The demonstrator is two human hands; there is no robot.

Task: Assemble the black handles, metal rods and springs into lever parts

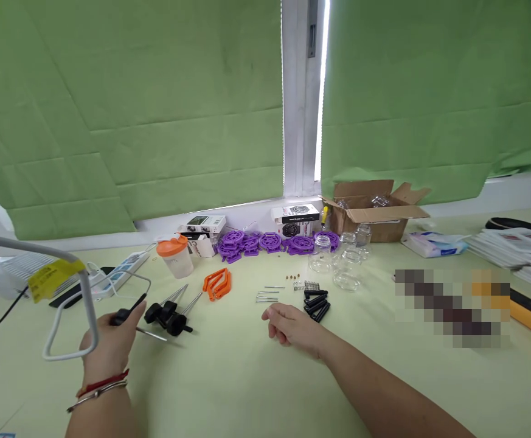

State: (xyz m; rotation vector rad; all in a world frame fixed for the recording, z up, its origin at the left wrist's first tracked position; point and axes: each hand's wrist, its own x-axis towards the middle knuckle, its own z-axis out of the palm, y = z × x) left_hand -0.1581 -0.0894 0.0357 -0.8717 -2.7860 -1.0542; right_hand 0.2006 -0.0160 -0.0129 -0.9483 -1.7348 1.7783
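Note:
My left hand is closed on a black-handled tool with a thin metal shaft, held just above the table. Right beside it lie three more black-handled metal pins. My right hand rests on the table with its fingers loosely curled and nothing in it. Just beyond its fingertips lie thin metal rods, a small stack of black cylinders and tiny springs and screws. Two orange plastic clips lie between the hands, further back.
Purple round plastic parts, small boxes, an orange-lidded cup, glass jars and an open cardboard box line the back. A power strip and a grey wire frame stand at left. Papers lie at right.

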